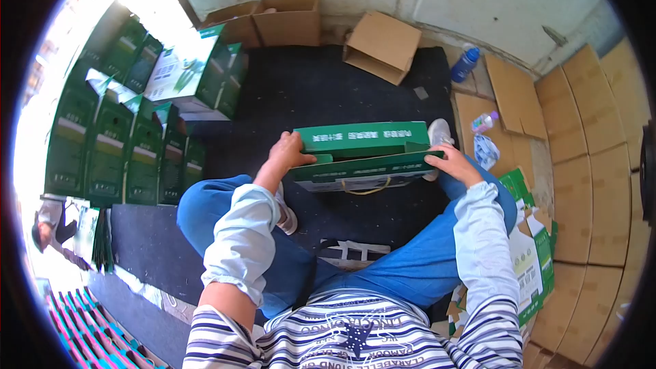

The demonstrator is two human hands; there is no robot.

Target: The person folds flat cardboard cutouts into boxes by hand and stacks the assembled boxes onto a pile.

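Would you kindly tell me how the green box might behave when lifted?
The green box probably keeps its shape, as its long edges look straight. Its open far flap may swing loosely. The yellow handle, thin and curved, likely flexes.

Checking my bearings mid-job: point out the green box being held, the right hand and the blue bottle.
Green box [367,166], head view: front flap.
Right hand [458,166], head view: back of the hand.
Blue bottle [465,66], head view: middle of its side.
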